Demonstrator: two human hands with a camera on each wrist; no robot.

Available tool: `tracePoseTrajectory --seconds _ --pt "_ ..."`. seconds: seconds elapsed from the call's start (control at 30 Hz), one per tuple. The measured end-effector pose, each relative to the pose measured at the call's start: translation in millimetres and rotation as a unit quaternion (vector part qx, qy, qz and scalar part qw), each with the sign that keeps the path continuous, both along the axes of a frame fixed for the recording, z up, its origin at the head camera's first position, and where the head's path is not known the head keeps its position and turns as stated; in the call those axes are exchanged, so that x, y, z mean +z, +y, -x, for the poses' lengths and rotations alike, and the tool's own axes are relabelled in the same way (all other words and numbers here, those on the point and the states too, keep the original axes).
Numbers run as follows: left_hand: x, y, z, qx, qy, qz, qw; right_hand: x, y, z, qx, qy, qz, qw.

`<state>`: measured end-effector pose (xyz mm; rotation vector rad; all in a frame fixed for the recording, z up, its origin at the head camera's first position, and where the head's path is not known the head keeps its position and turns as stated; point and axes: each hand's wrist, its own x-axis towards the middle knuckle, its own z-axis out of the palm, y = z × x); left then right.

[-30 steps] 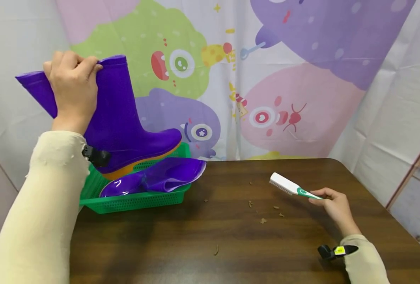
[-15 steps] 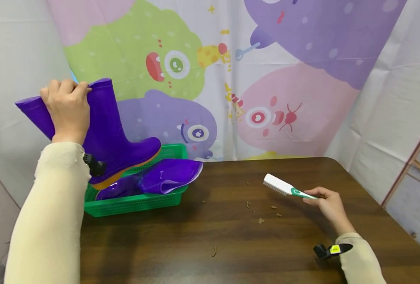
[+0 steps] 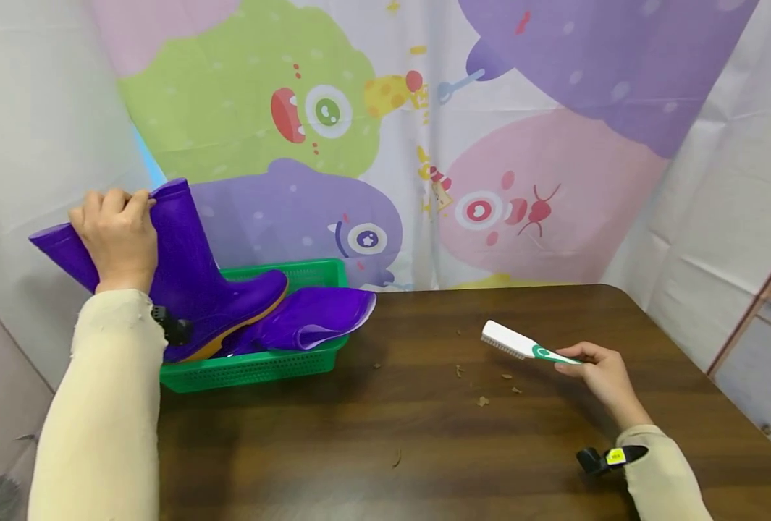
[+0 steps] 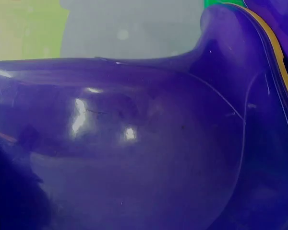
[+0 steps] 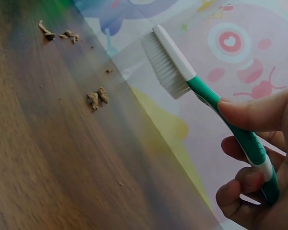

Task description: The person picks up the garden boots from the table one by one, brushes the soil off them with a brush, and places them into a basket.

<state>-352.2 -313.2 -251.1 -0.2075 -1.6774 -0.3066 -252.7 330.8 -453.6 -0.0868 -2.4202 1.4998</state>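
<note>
Right hand: fingers curled around the green handle of the brush, held just above the table. Dirt crumbs lie beside it. Left hand: fingers grip the shaft top of 1 purple boot, its sole in the green basket, beside a second boot.

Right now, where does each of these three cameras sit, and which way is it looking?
Head: worn on the head, looking forward and down at the dark wooden table; both cream sleeves and hands show.
Left wrist: pressed close to the glossy purple rubber boot; no hand shows.
Right wrist: looks past the right hand at the white-bristled green-handled brush.
Shared: head and right wrist both show the brush and brown crumbs.
</note>
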Motion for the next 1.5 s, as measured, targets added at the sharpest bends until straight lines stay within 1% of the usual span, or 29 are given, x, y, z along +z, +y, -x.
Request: tracePoseTrajectory --seconds 0.13,0.27,0.37,0.5,0.6,0.7,0.83,0.9,1.0,1.13,1.23,1.37,1.47,1.5 --pt "4.9 1.7 -2.1 0.008 -0.018 -0.020 0.9996 1.3 2.0 -0.4 0.008 0.002 0.007 1.000" --pt "11.5 4.6 -3.5 0.028 -0.044 -0.043 0.9977 1.8 2.2 -1.0 0.008 0.004 0.011 1.000" --pt "14.2 4.8 -4.2 0.040 -0.045 -0.060 0.9964 2.8 2.0 -1.4 0.011 0.006 0.008 1.000" --pt "13.6 4.4 -4.3 0.037 -0.041 -0.061 0.9966 4.8 2.6 -2.3 0.007 0.011 0.002 1.000" --pt "7.2 4.9 -4.1 0.028 -0.042 -0.054 0.9973 3.7 1.6 -2.7 0.001 0.014 0.001 1.000" --pt "0.4 10.4 -3.1 0.020 -0.031 -0.037 0.9986 2.5 1.8 -2.8 0.004 0.018 -0.003 1.000" --pt "-4.0 26.0 -0.2 0.004 -0.003 0.002 1.0000 0.6 3.3 -2.6 -0.002 0.020 -0.009 1.000" --pt "-5.6 33.9 1.1 -0.003 0.009 0.014 0.9999 0.5 3.3 -1.8 -0.003 0.020 -0.011 1.000" --pt "-8.5 44.9 -0.3 -0.015 0.014 0.020 0.9996 -0.3 2.6 0.2 -0.003 0.021 -0.013 1.000" --pt "-13.1 57.7 -6.8 -0.018 0.011 0.028 0.9994 0.8 0.9 1.1 -0.003 0.019 -0.016 1.000" --pt "-18.1 68.3 -12.4 -0.014 0.010 0.038 0.9991 2.3 0.3 0.7 -0.004 0.018 -0.014 1.000" --pt "-29.8 82.8 -22.8 -0.022 -0.006 0.040 0.9989 3.4 -1.1 0.1 -0.005 0.019 -0.009 1.000" --pt "-41.3 93.1 -31.7 -0.035 -0.024 0.039 0.9983 3.0 -2.3 -0.9 -0.004 0.017 -0.006 1.000" --pt "-45.1 96.4 -34.5 -0.034 -0.027 0.043 0.9981 2.5 -2.6 -1.3 -0.004 0.016 -0.004 1.000"
